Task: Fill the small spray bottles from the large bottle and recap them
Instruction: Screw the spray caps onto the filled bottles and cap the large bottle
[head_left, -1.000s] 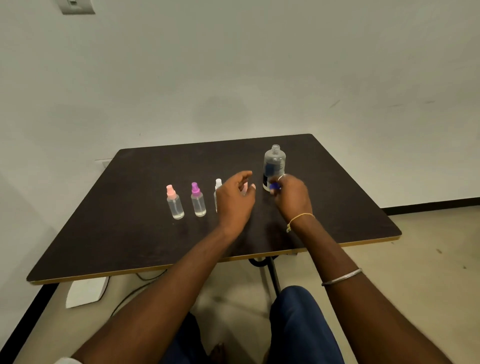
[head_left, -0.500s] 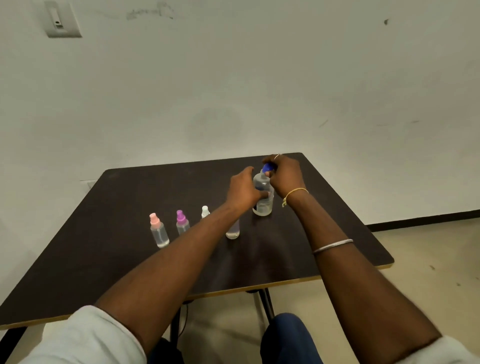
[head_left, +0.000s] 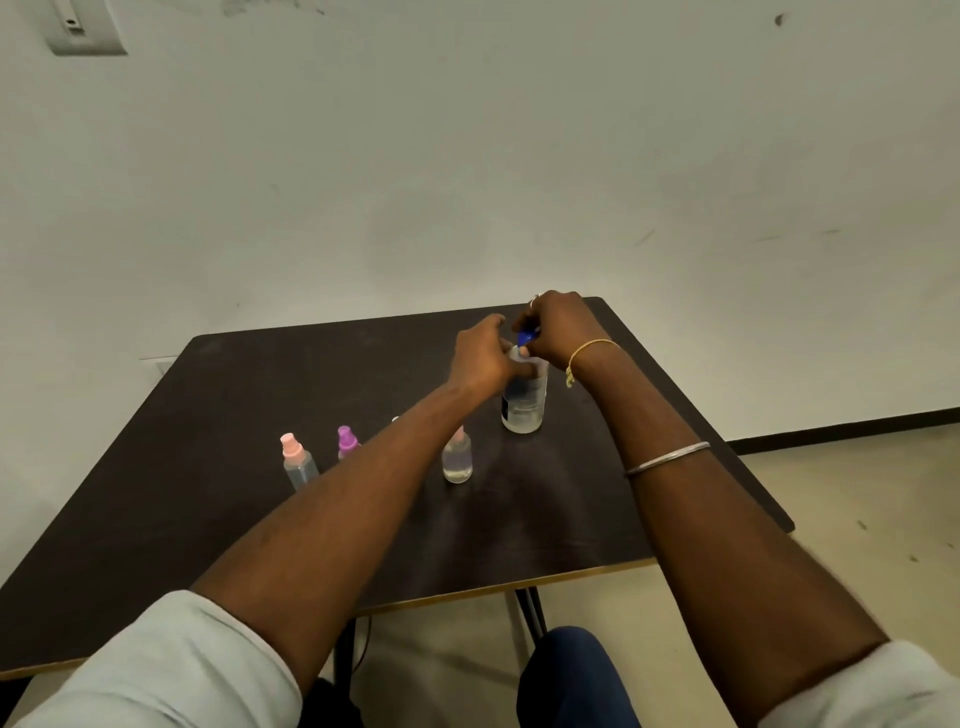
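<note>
Dark table (head_left: 234, 405) beside a scuffed white wall (head_left: 467, 156).

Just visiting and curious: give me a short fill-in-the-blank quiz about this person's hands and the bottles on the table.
1. The right hand pinches a cap coloured ____.
2. The left hand grips the large bottle, which stands ____ on the table.
3. The leftmost small spray bottle has a ____ top.
4. Its neighbour has a ____ top.
Missing words: blue, upright, pink, purple.
</note>
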